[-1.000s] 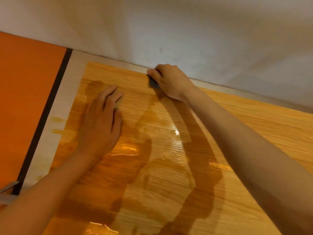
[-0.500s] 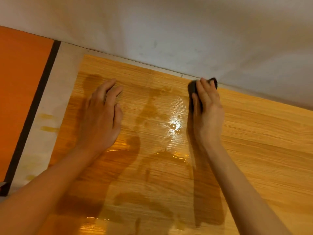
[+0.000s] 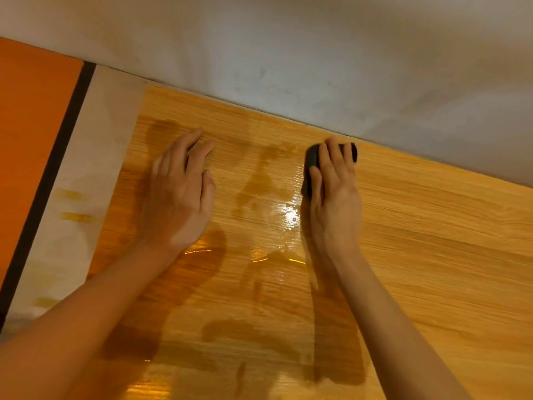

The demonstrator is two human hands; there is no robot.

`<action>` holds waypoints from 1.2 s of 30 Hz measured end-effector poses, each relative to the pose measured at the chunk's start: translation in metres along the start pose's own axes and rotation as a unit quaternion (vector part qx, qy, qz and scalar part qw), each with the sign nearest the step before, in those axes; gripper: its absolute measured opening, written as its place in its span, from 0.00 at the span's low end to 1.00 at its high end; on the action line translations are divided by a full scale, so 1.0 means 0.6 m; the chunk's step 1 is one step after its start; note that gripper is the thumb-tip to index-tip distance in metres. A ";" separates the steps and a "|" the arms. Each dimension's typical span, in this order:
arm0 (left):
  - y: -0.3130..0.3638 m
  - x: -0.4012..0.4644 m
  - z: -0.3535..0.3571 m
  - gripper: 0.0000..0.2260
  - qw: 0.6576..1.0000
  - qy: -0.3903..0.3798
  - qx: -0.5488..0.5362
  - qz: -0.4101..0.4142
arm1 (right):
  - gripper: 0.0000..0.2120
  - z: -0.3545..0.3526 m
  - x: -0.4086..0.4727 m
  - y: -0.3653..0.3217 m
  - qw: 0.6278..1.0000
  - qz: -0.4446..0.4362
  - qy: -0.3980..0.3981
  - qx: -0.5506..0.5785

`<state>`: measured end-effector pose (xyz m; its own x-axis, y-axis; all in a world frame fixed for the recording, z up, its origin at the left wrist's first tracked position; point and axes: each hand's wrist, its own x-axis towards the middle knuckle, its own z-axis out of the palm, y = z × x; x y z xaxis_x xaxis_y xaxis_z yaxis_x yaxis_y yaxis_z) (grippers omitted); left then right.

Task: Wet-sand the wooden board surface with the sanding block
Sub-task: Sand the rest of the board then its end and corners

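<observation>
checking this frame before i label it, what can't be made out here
- Sanding block, head view: mostly covered by the right hand; its full shape, its abrasive face and the grip underneath are hidden.
- Wooden board: cut off by the right and bottom frame edges; both forearms cover parts.
- Left hand: palm contact with the board is not visible.

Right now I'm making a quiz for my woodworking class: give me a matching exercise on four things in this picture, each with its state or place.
Things:
1. left hand
2. right hand
3. sanding block
4. board

States:
A. dark, near the wall edge, under fingers
B. flat on the wood, holding nothing
C. pressing down on the dark pad
D. wet and shiny in the middle

Pairs: 1-B, 2-C, 3-A, 4-D
</observation>
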<state>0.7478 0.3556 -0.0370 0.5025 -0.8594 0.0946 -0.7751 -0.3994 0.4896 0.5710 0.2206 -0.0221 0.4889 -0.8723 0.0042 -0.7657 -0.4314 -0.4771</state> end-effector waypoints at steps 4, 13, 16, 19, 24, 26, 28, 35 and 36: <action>0.001 0.001 0.000 0.18 1.000 0.002 0.004 0.000 | 0.20 -0.001 -0.135 -0.003 0.997 -0.073 -0.039 -0.009; -0.001 -0.001 0.003 0.18 1.000 0.003 0.010 0.001 | 0.20 0.028 0.039 -0.041 1.000 -0.018 -0.013 0.004; 0.000 0.000 0.001 0.18 1.000 -0.003 0.004 0.002 | 0.20 0.018 -0.082 -0.047 0.998 -0.051 -0.040 0.012; 0.000 0.000 0.000 0.18 1.000 -0.009 0.003 -0.009 | 0.21 0.007 -0.103 -0.042 0.993 -0.082 -0.082 0.004; -0.001 0.000 -0.001 0.19 1.000 -0.011 0.012 -0.011 | 0.21 0.034 0.074 -0.076 0.998 -0.029 -0.048 -0.030; 0.000 0.001 -0.002 0.19 1.000 -0.014 0.009 -0.011 | 0.21 0.042 0.064 -0.080 0.998 -0.038 -0.043 -0.025; 0.001 0.003 -0.003 0.19 1.000 -0.017 0.006 -0.013 | 0.20 0.034 -0.009 -0.076 0.997 -0.061 -0.052 -0.008; -0.002 0.004 0.000 0.20 1.000 -0.014 0.020 -0.014 | 0.21 0.035 -0.024 -0.093 0.993 -0.070 -0.094 -0.031; -0.004 0.004 0.001 0.20 1.000 -0.011 0.023 -0.013 | 0.21 0.042 0.015 -0.101 0.993 -0.068 -0.081 -0.042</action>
<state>0.7505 0.3542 -0.0383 0.5144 -0.8553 0.0621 -0.7788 -0.4357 0.4512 0.6323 0.2446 -0.0156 0.6462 -0.7589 -0.0805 -0.7165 -0.5669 -0.4065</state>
